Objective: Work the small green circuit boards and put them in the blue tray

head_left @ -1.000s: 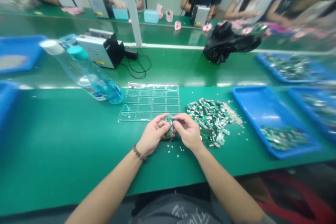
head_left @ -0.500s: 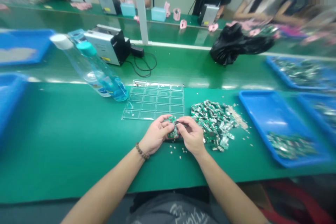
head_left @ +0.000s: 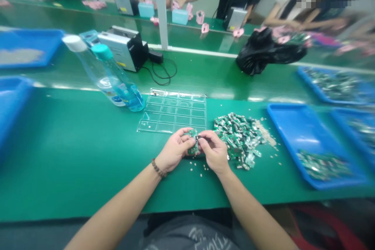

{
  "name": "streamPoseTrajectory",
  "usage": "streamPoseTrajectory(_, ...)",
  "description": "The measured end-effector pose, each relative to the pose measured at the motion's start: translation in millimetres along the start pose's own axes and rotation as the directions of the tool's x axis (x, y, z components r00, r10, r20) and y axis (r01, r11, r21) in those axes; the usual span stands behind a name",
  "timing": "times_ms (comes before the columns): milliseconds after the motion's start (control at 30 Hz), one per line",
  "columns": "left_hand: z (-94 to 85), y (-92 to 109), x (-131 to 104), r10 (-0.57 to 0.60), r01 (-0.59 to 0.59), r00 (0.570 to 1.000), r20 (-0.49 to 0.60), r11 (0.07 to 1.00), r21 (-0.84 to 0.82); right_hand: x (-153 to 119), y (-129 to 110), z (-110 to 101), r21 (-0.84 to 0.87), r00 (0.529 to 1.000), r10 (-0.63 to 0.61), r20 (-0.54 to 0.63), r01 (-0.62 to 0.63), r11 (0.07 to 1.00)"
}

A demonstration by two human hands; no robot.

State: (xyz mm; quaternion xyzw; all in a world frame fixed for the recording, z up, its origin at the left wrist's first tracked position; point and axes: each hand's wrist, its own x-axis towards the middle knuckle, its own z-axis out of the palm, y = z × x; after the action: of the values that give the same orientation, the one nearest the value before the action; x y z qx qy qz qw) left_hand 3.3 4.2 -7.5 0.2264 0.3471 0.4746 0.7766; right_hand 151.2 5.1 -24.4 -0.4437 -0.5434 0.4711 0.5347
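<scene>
A small green circuit board (head_left: 193, 148) is pinched in my left hand (head_left: 175, 149), which wears a beaded bracelet. My right hand (head_left: 215, 150) has thumb and fingers closed at the board's right edge, by a small dark part; whether the fingertips grip that part or the board itself is hard to see. Beside my right hand lies a heap of green circuit boards with silvery parts (head_left: 238, 136). Tiny pale bits (head_left: 200, 175) are scattered on the green mat just below the hands. Beyond my hands lies a clear plastic grid tray (head_left: 175, 111).
A blue tray (head_left: 288, 119) with boards stands at right, others behind it. Pale bits (head_left: 265, 133) edge the heap. Two bottles (head_left: 102, 52), a grey-black device (head_left: 123, 47) and a black bag (head_left: 258, 52) are farther back. People work across the bench among pink parts (head_left: 200, 17).
My hands stay nearly still around the board. Across the bench, a person in black has stretched an arm left toward a light-blue box. The view has shifted slightly.
</scene>
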Motion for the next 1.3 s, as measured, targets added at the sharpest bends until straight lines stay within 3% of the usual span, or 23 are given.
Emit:
streamPoseTrajectory(300,-1.3,0.8,-0.6,0.023,-0.024,1.000,0.017,0.998,0.057,-2.1,2.9,-2.5,-0.106,0.999,-0.051,0.018,0.053,0.993)
streamPoseTrajectory(733,4.5,2.7,-4.0,0.098,-0.099,0.995,0.014,0.973,0.210,-2.4,2.6,1.7,-0.051,0.999,0.015,0.040,-0.013,0.999)
streamPoseTrajectory(967,-0.2,-2.7,-2.3,0.145,-0.146,0.989,0.028,0.932,0.331,-3.5,6.2,3.3,-0.068,0.998,0.001,0.070,0.004,0.998)
streamPoseTrajectory(1300,0.2,-2.8,-3.3,0.142,-0.159,0.987,0.073,0.919,0.360,-0.1,6.0,1.5,-0.102,0.997,-0.052,0.063,0.058,0.993)
